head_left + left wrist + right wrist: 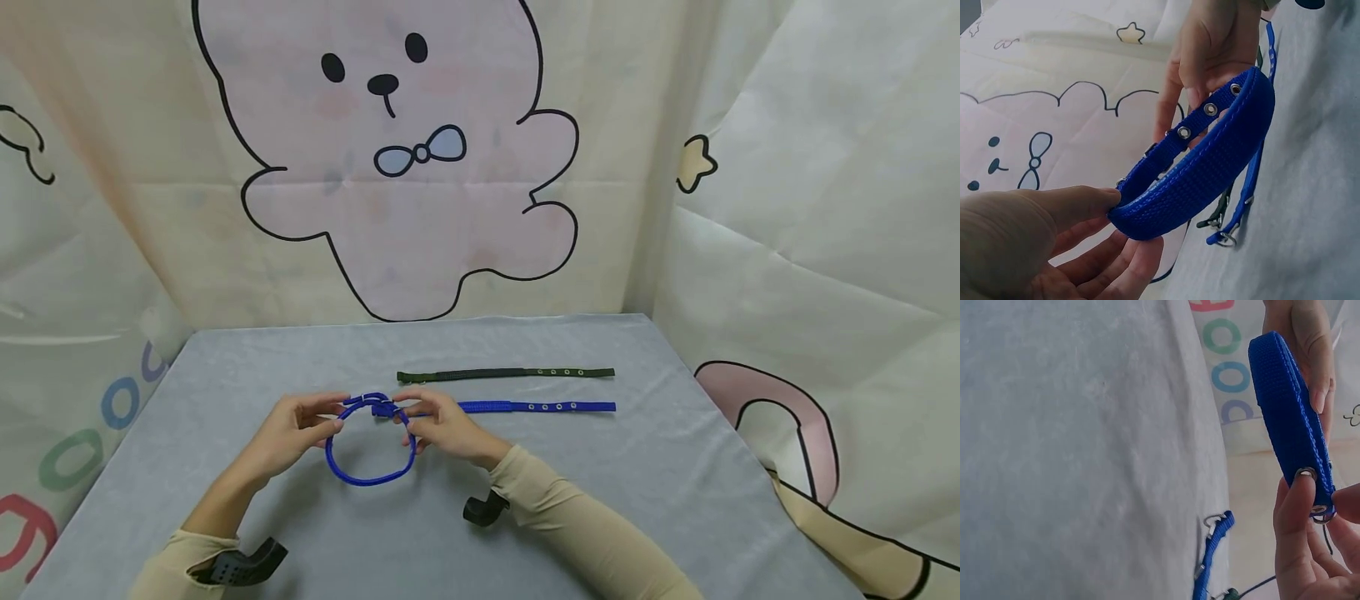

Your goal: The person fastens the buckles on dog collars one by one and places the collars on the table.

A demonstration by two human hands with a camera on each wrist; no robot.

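A blue collar [365,481] is closed into a loop and held up over the table. My left hand [296,429] pinches its left side between thumb and fingers. On the opposite side, my right hand [446,427] grips the strap near the buckle. In the left wrist view, the collar [1200,181] shows a wide padded band and a narrower strap with metal eyelets. The right wrist view has the right thumb and fingers [1294,519] at the eyelet end of the collar [1282,419], beside a metal ring.
Behind the hands, a second blue collar [540,407] lies straight on the grey tablecloth [600,508]. A dark green collar [487,375] lies parallel beyond it. Printed curtains [600,250] enclose the table at the back and sides.
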